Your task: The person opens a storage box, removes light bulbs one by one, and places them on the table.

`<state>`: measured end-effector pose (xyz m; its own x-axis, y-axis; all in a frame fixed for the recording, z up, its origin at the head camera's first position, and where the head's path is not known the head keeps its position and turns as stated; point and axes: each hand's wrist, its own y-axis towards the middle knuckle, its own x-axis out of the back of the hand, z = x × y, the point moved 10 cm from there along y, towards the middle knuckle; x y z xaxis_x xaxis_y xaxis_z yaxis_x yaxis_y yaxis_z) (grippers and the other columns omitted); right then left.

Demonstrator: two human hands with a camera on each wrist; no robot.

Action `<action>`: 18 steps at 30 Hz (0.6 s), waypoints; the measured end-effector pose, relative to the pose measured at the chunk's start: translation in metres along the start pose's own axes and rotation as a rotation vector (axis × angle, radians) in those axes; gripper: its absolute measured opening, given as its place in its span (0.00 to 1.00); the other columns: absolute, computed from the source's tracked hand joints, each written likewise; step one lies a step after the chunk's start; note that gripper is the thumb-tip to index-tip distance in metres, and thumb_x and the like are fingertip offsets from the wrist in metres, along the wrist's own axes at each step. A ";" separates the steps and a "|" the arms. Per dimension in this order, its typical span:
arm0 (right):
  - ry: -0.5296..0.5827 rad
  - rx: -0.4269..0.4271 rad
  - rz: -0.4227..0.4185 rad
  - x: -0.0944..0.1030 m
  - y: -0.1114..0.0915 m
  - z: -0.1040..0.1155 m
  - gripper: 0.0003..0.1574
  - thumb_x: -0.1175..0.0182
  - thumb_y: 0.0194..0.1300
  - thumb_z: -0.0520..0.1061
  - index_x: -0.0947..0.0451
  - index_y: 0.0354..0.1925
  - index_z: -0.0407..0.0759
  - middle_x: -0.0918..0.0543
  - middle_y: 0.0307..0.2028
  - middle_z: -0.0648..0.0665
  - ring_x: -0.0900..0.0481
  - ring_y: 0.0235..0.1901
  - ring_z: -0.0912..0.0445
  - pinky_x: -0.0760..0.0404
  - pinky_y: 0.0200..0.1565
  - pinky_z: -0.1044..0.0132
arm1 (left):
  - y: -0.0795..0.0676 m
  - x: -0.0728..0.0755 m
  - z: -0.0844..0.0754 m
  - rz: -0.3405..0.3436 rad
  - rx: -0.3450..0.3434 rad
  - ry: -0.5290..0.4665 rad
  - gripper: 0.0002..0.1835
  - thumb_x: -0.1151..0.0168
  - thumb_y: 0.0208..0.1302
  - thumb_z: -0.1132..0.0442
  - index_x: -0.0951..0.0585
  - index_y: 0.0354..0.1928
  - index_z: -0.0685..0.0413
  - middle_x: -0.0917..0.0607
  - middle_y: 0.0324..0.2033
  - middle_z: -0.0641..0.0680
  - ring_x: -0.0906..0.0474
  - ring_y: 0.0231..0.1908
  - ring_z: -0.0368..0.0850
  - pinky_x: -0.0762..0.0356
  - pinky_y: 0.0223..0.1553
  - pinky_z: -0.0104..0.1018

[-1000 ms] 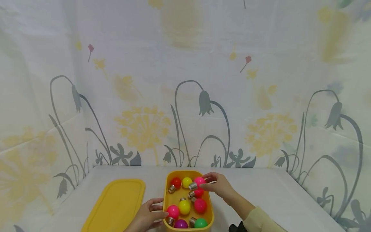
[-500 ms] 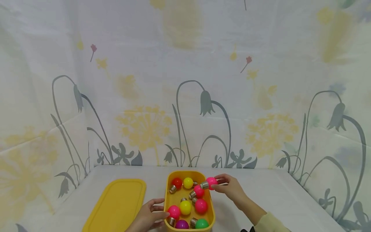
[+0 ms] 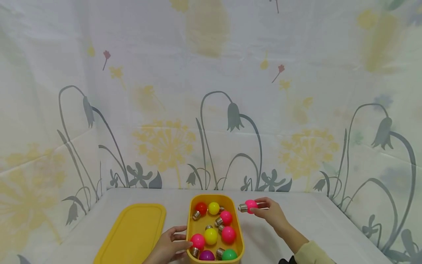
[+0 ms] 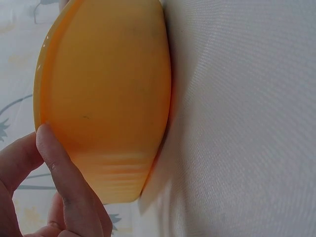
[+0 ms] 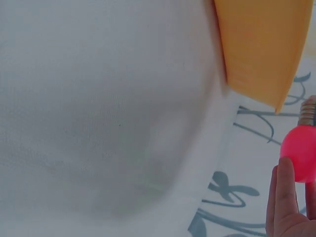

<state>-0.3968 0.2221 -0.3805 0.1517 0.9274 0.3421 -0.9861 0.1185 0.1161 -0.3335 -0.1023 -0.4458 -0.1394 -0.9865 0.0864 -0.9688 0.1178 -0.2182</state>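
Observation:
Between thumb and fingers my right hand (image 3: pixel 271 213) pinches a pink light bulb (image 3: pixel 251 206) by its round end, its metal screw base pointing left. The bulb is in the air just right of the yellow plastic box (image 3: pixel 240 223); the right wrist view shows the same bulb (image 5: pixel 299 150) at its right edge. My left hand (image 3: pixel 167 245) grips the box's left rim, thumb over the edge and fingers along the outer wall. In the left wrist view a fingertip presses the box wall (image 4: pixel 108 84) near the rim. Several coloured bulbs lie inside, including a green one (image 3: pixel 229 254) and a red one (image 3: pixel 200 208).
A yellow lid (image 3: pixel 132 233) lies flat on the white table (image 3: pixel 290 227), left of the box. Behind the table hangs a flower-printed curtain (image 3: pixel 211 146). A small black object (image 3: pixel 287 260) shows beside the right sleeve at the bottom edge.
My right hand has lifted the pink bulb out of the box's far right corner and carried it rightward past the rim. My left hand has kept its grip on the box.

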 end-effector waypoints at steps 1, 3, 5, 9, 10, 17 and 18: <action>0.004 -0.001 -0.003 0.001 0.001 -0.001 0.26 0.31 0.51 0.40 0.26 0.47 0.30 0.22 0.38 0.39 0.20 0.33 0.49 0.19 0.42 0.56 | 0.000 0.000 0.000 -0.002 0.002 -0.001 0.34 0.31 0.54 0.63 0.34 0.60 0.69 0.23 0.38 0.59 0.24 0.32 0.45 0.19 0.37 0.39; 0.011 -0.001 -0.006 0.003 0.003 -0.004 0.27 0.31 0.51 0.39 0.27 0.48 0.29 0.23 0.39 0.38 0.20 0.33 0.49 0.19 0.41 0.56 | -0.001 0.001 0.000 -0.003 0.005 -0.003 0.34 0.31 0.54 0.63 0.34 0.60 0.69 0.23 0.39 0.59 0.24 0.32 0.45 0.19 0.37 0.40; 0.015 -0.007 -0.012 0.004 0.004 -0.007 0.28 0.30 0.51 0.39 0.28 0.48 0.28 0.23 0.39 0.37 0.20 0.33 0.49 0.19 0.41 0.56 | -0.001 0.001 0.000 -0.003 0.009 -0.006 0.34 0.31 0.54 0.63 0.34 0.60 0.69 0.23 0.39 0.59 0.24 0.32 0.45 0.19 0.37 0.39; 0.023 -0.015 -0.019 0.006 0.008 -0.014 0.28 0.31 0.52 0.38 0.28 0.48 0.27 0.24 0.39 0.36 0.20 0.32 0.48 0.19 0.40 0.57 | -0.002 0.001 -0.001 0.000 0.004 -0.008 0.34 0.31 0.54 0.63 0.34 0.60 0.69 0.23 0.39 0.59 0.24 0.32 0.45 0.19 0.37 0.40; 0.033 -0.017 -0.020 0.006 0.009 -0.016 0.27 0.32 0.52 0.37 0.28 0.48 0.26 0.24 0.38 0.36 0.20 0.32 0.47 0.19 0.40 0.57 | -0.002 0.001 -0.001 0.001 0.002 -0.008 0.34 0.31 0.54 0.63 0.34 0.60 0.70 0.23 0.39 0.59 0.24 0.32 0.45 0.19 0.37 0.40; 0.041 -0.026 -0.032 0.008 0.021 -0.031 0.26 0.33 0.54 0.36 0.30 0.48 0.24 0.24 0.37 0.35 0.19 0.33 0.44 0.19 0.40 0.56 | -0.001 0.000 -0.001 0.004 -0.001 -0.006 0.35 0.31 0.54 0.63 0.35 0.60 0.69 0.23 0.39 0.60 0.24 0.32 0.45 0.19 0.37 0.40; 0.034 -0.029 -0.034 0.009 0.023 -0.033 0.26 0.33 0.53 0.36 0.30 0.47 0.24 0.24 0.36 0.35 0.20 0.32 0.46 0.18 0.39 0.57 | -0.001 0.000 -0.001 0.005 -0.001 -0.006 0.35 0.31 0.54 0.63 0.35 0.60 0.69 0.23 0.39 0.60 0.24 0.32 0.45 0.19 0.37 0.40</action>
<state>-0.4205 0.2445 -0.4060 0.1834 0.9341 0.3064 -0.9820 0.1599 0.1003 -0.3324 -0.1026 -0.4442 -0.1431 -0.9865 0.0795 -0.9683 0.1229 -0.2176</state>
